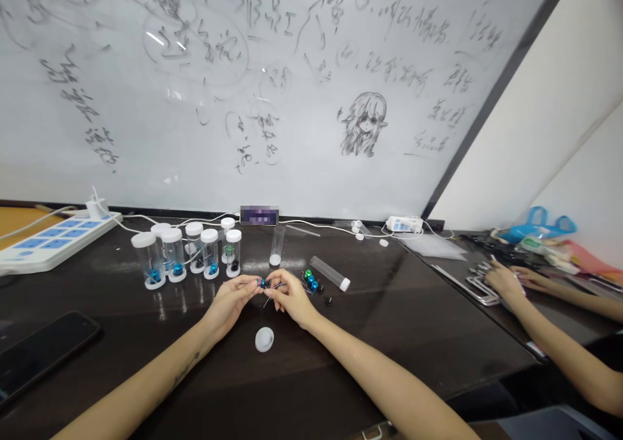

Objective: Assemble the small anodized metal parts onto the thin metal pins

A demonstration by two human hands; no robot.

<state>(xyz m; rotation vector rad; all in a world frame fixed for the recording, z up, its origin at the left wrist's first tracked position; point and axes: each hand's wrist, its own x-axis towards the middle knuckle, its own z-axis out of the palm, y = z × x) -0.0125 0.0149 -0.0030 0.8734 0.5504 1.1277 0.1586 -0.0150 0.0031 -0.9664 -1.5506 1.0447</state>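
My left hand [232,300] and my right hand [291,297] meet over the dark table, fingers pinched together on a small blue part [265,283] with thin wire legs. A white cap [264,339] lies on the table just below my hands. Right of my right hand lie a few small green, blue and black parts [311,280] and a clear tube [329,273] on its side. An open clear vial [277,245] stands just behind my hands.
Several capped clear vials [187,252] with coloured parts stand at the back left. A power strip [48,240] and a phone [39,349] lie at the left. A whiteboard [292,89] rises behind. Another person's hands [509,281] work at the right.
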